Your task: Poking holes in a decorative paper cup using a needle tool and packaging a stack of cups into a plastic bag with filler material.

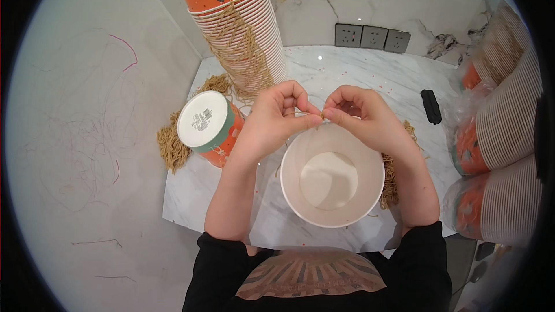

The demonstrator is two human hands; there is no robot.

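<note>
A white paper bucket stands mouth up in front of me, with its inside showing. Just over its far rim, my left hand and my right hand meet with their fingertips almost touching. Thumb and forefinger of each are pinched on a thin tan cord, of which only a short bit shows between them. Whether the cord is knotted or joined to the bucket I cannot tell. More tan cord lies beside the bucket, partly behind my right forearm.
An orange and green bucket rests base up on the left, near bunched cord. Behind it rises a tall bucket stack draped with cords. Wrapped bucket stacks line the right edge, near a small black object. Sockets sit on the wall.
</note>
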